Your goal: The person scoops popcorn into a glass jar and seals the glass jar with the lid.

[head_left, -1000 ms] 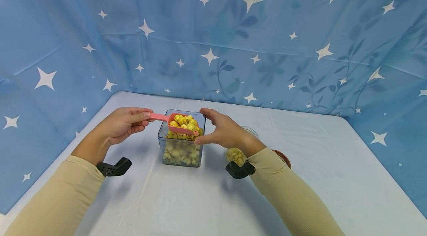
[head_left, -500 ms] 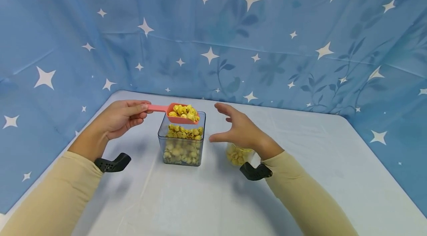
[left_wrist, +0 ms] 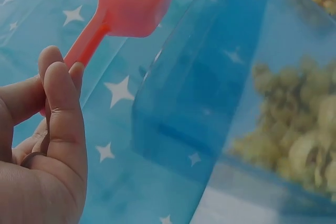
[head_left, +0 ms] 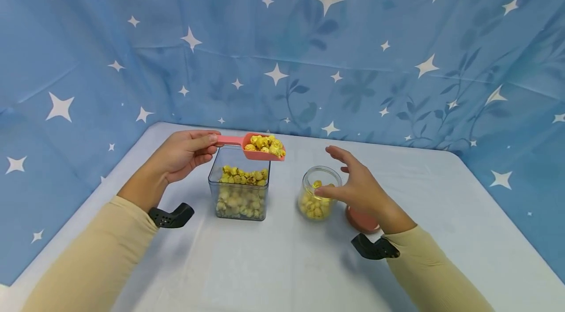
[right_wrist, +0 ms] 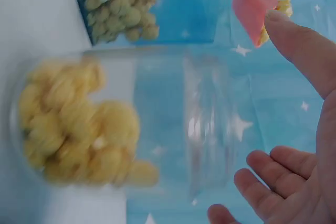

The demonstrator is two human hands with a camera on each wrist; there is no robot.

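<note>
My left hand (head_left: 190, 153) pinches the handle of a pink scoop (head_left: 264, 155) heaped with yellow popcorn (head_left: 265, 144). The scoop is held level above the back right of a clear square container (head_left: 240, 201), which is partly filled with popcorn. To the right stands a round glass jar (head_left: 319, 174), lidless, with popcorn in its lower part. My right hand (head_left: 359, 185) hangs beside the jar with thumb and fingers spread, holding nothing. In the right wrist view, the jar (right_wrist: 157, 129) lies before the spread fingers; in the head view the thumb overlaps it, and I cannot tell if they touch.
A reddish-brown round lid (head_left: 363, 220) lies on the white table (head_left: 265, 268) to the right of the jar, partly behind the right hand. A blue star-patterned curtain (head_left: 212, 57) rises behind the table and along its sides.
The left hand has lifted the loaded scoop out of the square container and shifted it right. My right hand has moved away from that container, rightward to the jar, uncovering the jar and lid.
</note>
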